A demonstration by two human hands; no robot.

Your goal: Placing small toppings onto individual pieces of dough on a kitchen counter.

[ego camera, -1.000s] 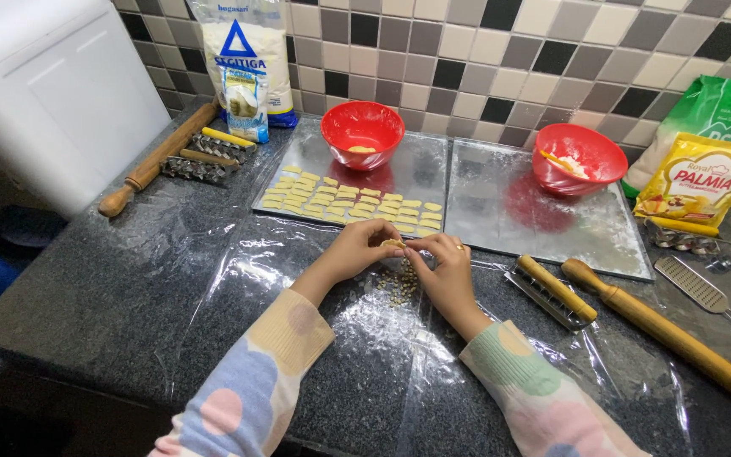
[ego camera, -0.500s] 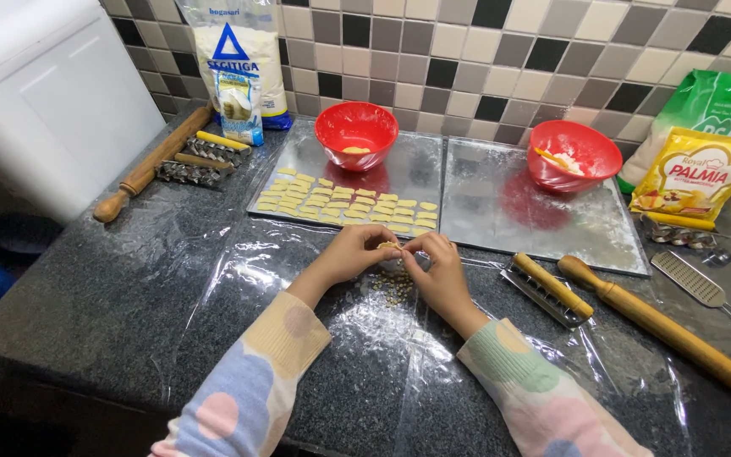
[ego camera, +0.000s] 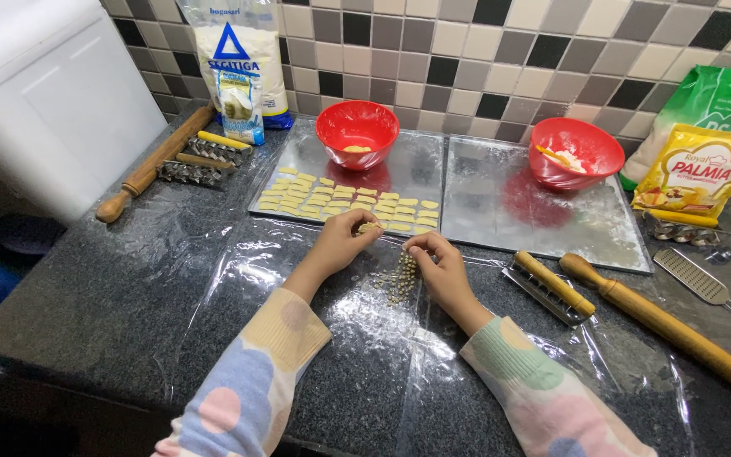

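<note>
Since half a second back my left hand (ego camera: 344, 239) has lifted a dough piece (ego camera: 369, 227) toward the left baking tray (ego camera: 416, 169), fingertips pinched on it; my right hand (ego camera: 435, 258), fingers together, rests on cut dough strips (ego camera: 399, 279) just below that tray

Back left against the tiled wall stands a tall clear flour bag (ego camera: 239, 59), white inside, with a blue triangle label. Far right, a green bag (ego camera: 708, 106) leans on the wall; in front of it lies a yellow pouch (ego camera: 700, 173) with red lettering.
</note>
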